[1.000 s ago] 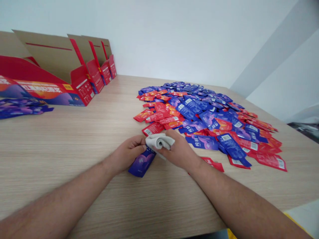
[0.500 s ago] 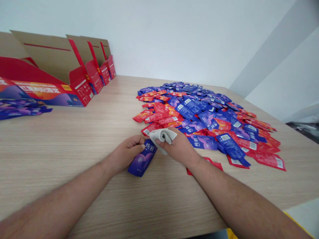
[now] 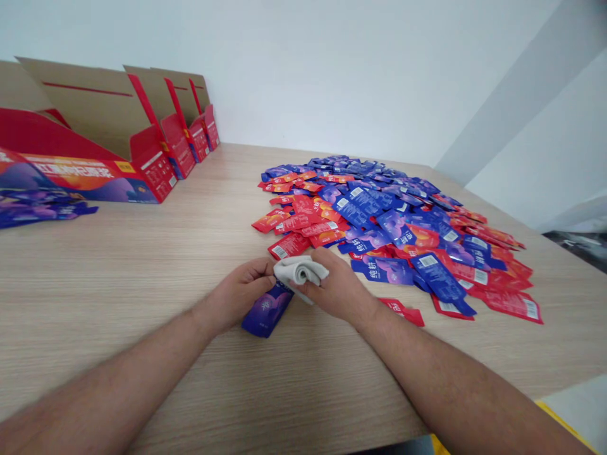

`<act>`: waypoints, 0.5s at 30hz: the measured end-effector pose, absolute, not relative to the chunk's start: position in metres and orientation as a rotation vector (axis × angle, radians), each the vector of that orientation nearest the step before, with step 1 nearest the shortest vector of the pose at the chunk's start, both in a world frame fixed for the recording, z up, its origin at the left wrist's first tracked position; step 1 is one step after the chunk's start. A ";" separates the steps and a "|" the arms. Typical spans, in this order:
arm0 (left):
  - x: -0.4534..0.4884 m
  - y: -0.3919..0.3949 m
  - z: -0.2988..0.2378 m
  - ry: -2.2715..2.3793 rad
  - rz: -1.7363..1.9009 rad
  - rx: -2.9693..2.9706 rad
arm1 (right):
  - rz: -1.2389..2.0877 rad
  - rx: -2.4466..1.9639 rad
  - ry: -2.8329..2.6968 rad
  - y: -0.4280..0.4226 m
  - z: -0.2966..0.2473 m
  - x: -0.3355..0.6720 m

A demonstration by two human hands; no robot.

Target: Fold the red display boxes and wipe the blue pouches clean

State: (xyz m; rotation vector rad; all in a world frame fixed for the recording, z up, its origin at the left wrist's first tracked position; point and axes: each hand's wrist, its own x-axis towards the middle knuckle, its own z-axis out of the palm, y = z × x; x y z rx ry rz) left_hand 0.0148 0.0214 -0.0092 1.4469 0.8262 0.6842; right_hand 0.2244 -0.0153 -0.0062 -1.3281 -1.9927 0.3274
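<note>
Pinched in my left hand point(image 3: 246, 289) is a blue-purple pouch point(image 3: 266, 314), tilted a little, with its lower end toward me. My right hand point(image 3: 337, 285) is closed on a folded pale grey cloth point(image 3: 300, 270), which lies over the pouch's upper part and hides it. The cloth's rolled edge faces me, close to my left fingertips. Just beyond the cloth a red pouch point(image 3: 290, 245) with a barcode rests at the near left of a big pile. Another red pouch point(image 3: 403, 311) lies partly behind my right forearm.
A wide heap of blue and red pouches point(image 3: 379, 208) spreads over the right side of the wooden table point(image 3: 190, 253). Open red cardboard boxes point(image 3: 154, 167) stand in a row at the back left. Several blue pouches point(image 3: 42, 205) lie before the nearest box.
My right hand has moved slightly left and down with the cloth, which now covers the white lettering at the top of the pouch. My left hand has stayed almost in place.
</note>
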 end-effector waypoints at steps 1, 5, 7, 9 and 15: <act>0.015 0.022 -0.010 0.830 0.692 1.422 | 0.309 -1.363 -1.966 -0.015 -0.006 0.224; 0.014 0.021 -0.011 0.818 0.690 1.417 | 0.325 -1.335 -1.976 -0.016 -0.006 0.224; 0.014 0.021 -0.010 0.808 0.689 1.461 | 0.346 -1.275 -2.014 -0.017 -0.005 0.223; 0.015 0.021 -0.010 0.817 0.697 1.449 | 0.322 -1.314 -1.990 -0.017 -0.005 0.224; 0.016 0.020 -0.007 0.820 0.692 1.460 | 0.346 -1.294 -1.994 -0.016 -0.007 0.224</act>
